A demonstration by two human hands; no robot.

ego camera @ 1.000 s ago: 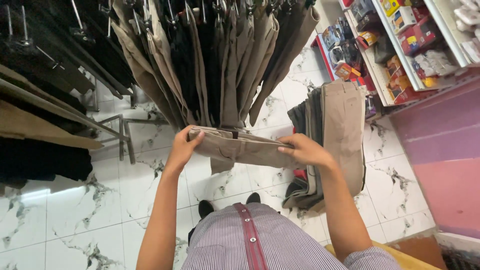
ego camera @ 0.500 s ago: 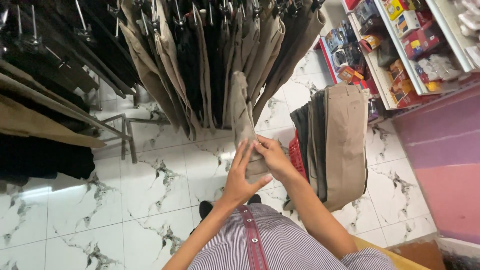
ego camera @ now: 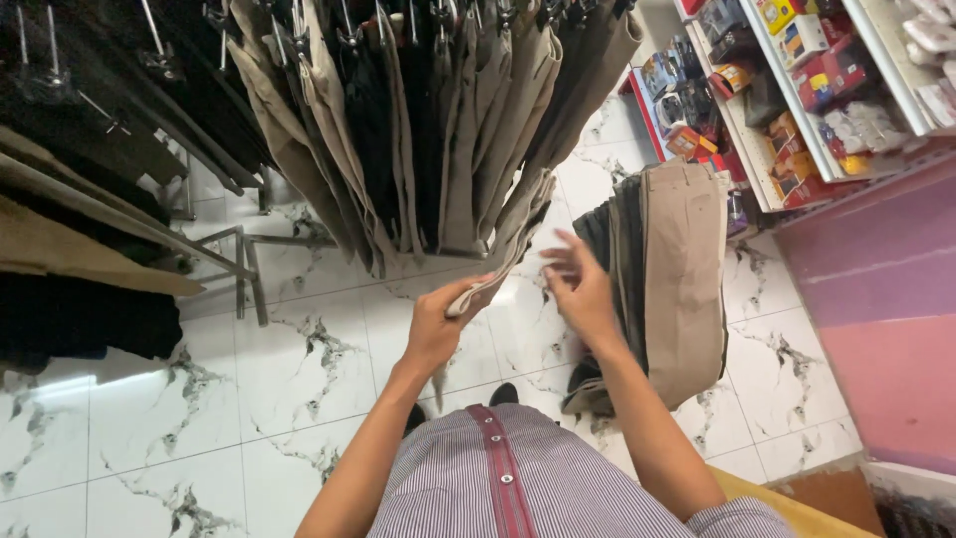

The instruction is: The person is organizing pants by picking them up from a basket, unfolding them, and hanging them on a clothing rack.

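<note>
Your left hand [ego camera: 435,329] is closed around the lower end of a beige trouser leg [ego camera: 508,249], thumb on top and fingers curled beneath the cloth. Your right hand [ego camera: 581,289] is open, fingers spread and loose, holding nothing; it hovers just beside that leg and close to the separate bundle of trousers [ego camera: 677,269] on your right, but I cannot tell whether it touches either.

Against the earlier frames: a second ago both your hands held a folded beige garment flat between them. Half a second ago both were pressed together on it, turned upright near the rack. Now the hands are apart, only the left one keeps a grip, and the cloth runs up from your fist into the hanging row.

The gripped leg belongs to the hanging row of trousers [ego camera: 428,120] overhead, a mix of beige and black pairs on clips. The bundle to your right holds dark pairs on its left side and a broad tan pair on the outside, hanging down to the white marble floor [ego camera: 199,399]. A shop shelf [ego camera: 797,90] at upper right carries small boxed and packeted goods in red, yellow and dark colours. At far left a second rack [ego camera: 70,239] bears tan and black garments.
</note>
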